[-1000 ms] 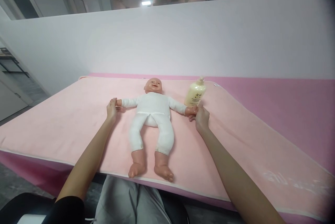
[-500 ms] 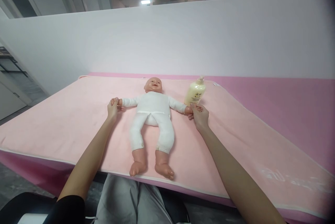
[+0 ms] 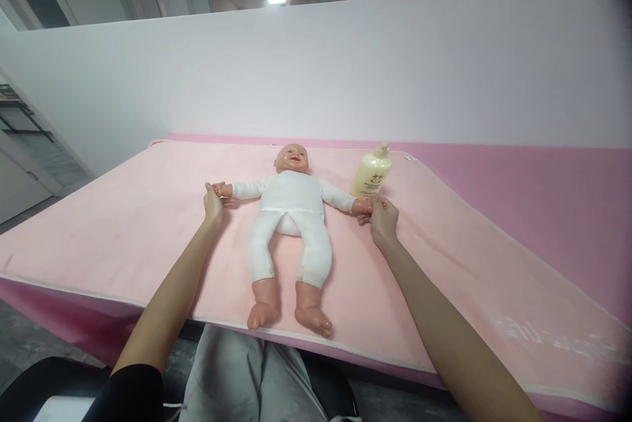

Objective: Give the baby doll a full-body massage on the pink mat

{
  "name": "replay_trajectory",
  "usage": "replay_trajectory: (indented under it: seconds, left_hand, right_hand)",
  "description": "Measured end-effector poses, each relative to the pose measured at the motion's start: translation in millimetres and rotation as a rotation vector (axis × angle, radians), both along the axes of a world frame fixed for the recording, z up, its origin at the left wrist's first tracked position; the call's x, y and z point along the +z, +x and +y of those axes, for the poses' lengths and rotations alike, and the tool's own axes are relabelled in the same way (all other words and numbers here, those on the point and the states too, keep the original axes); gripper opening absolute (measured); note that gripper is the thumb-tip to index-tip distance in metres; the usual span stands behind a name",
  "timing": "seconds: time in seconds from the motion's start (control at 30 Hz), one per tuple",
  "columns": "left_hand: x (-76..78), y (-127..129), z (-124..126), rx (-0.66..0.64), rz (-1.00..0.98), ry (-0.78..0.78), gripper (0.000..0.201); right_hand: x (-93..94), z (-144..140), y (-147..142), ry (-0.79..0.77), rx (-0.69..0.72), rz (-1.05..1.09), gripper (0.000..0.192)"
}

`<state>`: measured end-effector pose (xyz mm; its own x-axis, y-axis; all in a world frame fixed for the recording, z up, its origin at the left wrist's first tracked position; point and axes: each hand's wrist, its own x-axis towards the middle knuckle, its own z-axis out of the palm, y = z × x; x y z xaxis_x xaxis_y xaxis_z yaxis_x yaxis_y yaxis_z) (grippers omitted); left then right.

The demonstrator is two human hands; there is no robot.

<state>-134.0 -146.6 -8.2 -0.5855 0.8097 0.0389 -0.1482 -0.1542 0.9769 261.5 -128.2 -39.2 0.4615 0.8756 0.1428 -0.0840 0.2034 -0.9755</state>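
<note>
A baby doll with a white cloth body lies face up, its arms stretched out to both sides and its bare feet toward me. My left hand is closed on the doll's hand at the left, thumb on top and some fingers beneath. At the right, my right hand pinches the fingers of the doll's other hand. Just behind that hand stands a pale yellow pump bottle, with dark print on its front.
A light pink towel covers much of the darker pink table surface. A white wall rises behind the far edge. My lap in grey trousers is at the near edge.
My right hand has slid slightly outward, from over the doll's palm to its fingertips. My left thumb has shifted a little toward the doll's fingertips. The doll stays in place.
</note>
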Motion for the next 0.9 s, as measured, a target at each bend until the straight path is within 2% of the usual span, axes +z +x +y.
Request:
replay_trajectory:
  seconds: [0.2, 0.47, 0.9]
  left_hand:
    - [-0.5, -0.6, -0.8, -0.026, 0.02, 0.013, 0.058]
    - [-4.9, -2.1, -0.2, -0.058, 0.072, 0.037, 0.029]
    - [-5.9, -3.5, 0.6, -0.071, 0.09, 0.048, 0.031]
  right_hand:
    - [2.4, 0.3, -0.5, -0.02, 0.021, 0.02, 0.034]
    - [5.6, -3.6, -3.2, -0.003, 0.043, -0.003, 0.037]
    - [0.8, -1.1, -0.1, -0.044, 0.006, -0.112, 0.034]
